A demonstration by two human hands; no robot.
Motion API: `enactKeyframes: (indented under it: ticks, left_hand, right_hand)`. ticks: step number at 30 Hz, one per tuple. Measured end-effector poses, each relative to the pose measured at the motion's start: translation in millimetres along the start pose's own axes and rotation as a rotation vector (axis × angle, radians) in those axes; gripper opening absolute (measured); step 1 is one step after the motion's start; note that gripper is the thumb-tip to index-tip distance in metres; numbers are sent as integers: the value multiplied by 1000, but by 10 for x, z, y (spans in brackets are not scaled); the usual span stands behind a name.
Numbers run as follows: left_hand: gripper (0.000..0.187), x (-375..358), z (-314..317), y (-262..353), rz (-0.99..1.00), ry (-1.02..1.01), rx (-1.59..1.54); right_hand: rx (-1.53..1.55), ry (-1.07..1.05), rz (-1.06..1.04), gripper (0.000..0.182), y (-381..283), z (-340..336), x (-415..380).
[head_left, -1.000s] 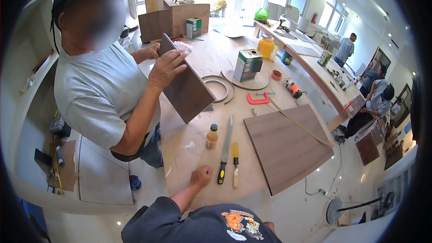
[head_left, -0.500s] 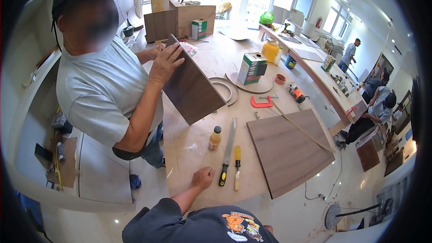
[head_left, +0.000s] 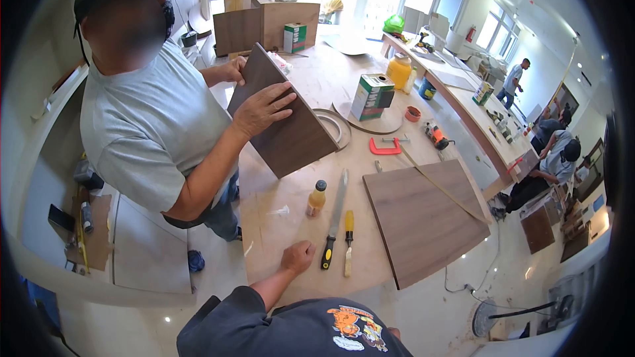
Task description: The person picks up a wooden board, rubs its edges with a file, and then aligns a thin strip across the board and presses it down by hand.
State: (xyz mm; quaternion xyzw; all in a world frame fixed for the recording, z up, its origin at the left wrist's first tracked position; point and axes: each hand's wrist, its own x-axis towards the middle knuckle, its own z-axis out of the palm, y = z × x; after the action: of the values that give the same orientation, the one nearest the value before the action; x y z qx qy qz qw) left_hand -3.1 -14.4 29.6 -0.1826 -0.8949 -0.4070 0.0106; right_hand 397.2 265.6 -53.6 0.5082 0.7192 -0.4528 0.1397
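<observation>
My left hand (head_left: 298, 257) rests on the workbench (head_left: 278, 221) as a closed fist, with nothing seen in it. Just right of it lie a file (head_left: 336, 218) with a black and yellow handle and a yellow-handled chisel (head_left: 348, 241). A small bottle of amber liquid (head_left: 317, 199) stands beyond the fist. My right hand is out of sight; only a bit of skin shows past my dark shirt (head_left: 297, 330). Across the bench corner, a co-worker in a grey shirt (head_left: 142, 119) holds a tilted dark wood panel (head_left: 284, 125) in both hands.
A larger brown board (head_left: 426, 218) lies at right, a tape strip (head_left: 440, 185) across it. Farther back are a red clamp (head_left: 385, 147), an orange power tool (head_left: 436, 137), a green-white can (head_left: 372, 97) and a yellow jar (head_left: 399, 71). Other people work at far right.
The co-worker's near hand has slid from the panel's top edge down onto its face, and the panel has tilted a little. My left fist stays in place.
</observation>
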Motion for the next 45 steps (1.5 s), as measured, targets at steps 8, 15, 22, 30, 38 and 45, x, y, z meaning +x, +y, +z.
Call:
enactKeyframes:
  ticks: [8,15,22,30,38,45]
  left_hand:
    - [25,-7,27,-41,5,18,-4]
    - [25,-2,20,-27,14,29,-23]
    - [24,47,160,-196,-115,175,-186]
    - [18,1282,-214,-424,-628,322,-1467]
    - [52,2329,-130,-585,-942,178,-2119]
    - [56,2340,-216,-228,-677,371,-2330]
  right_hand:
    - [-83,-12,-116,35,113,107,183]
    - [-64,25,-14,43,401,190,365]
    - [53,218,-1,31,197,170,35]
    - [57,64,6,35,95,18,-88]
    - [-178,122,-54,36,317,-112,-39]
    - [-188,187,-79,36,67,-156,-249]
